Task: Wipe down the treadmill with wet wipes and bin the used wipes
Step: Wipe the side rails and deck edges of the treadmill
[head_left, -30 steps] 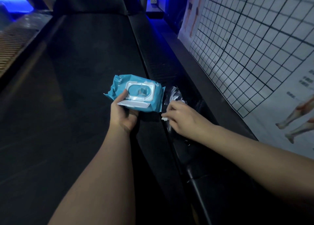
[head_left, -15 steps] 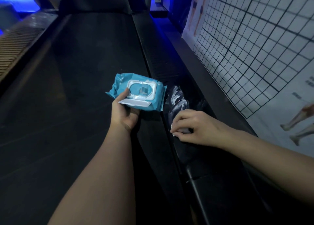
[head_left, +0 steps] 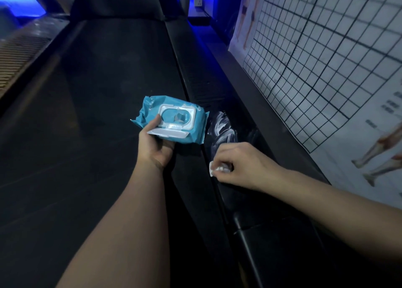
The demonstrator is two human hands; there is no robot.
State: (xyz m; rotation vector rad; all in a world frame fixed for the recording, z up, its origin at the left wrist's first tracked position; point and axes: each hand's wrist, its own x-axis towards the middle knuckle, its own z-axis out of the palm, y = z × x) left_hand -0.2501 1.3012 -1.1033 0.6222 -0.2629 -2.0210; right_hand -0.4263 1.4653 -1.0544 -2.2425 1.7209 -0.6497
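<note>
My left hand [head_left: 157,146] grips a blue pack of wet wipes [head_left: 171,118] above the treadmill belt [head_left: 91,113]; the pack's white flip lid hangs open. My right hand [head_left: 241,164] has its fingers curled round a small white wipe [head_left: 218,168] and presses it onto the treadmill's black right side rail [head_left: 228,192]. Just ahead of that hand, wet streaks [head_left: 224,129] shine on the rail. Most of the wipe is hidden under my fingers.
A poster with a black grid and leg drawings [head_left: 326,59] covers the wall close on the right. The treadmill's front hood [head_left: 117,2] rises at the far end. A ribbed strip [head_left: 19,55] runs along the left. Blue light glows at the back.
My right hand has slid the wipe back along the side rail towards me, leaving more wet streaks uncovered. The left hand and the pack have stayed almost still.
</note>
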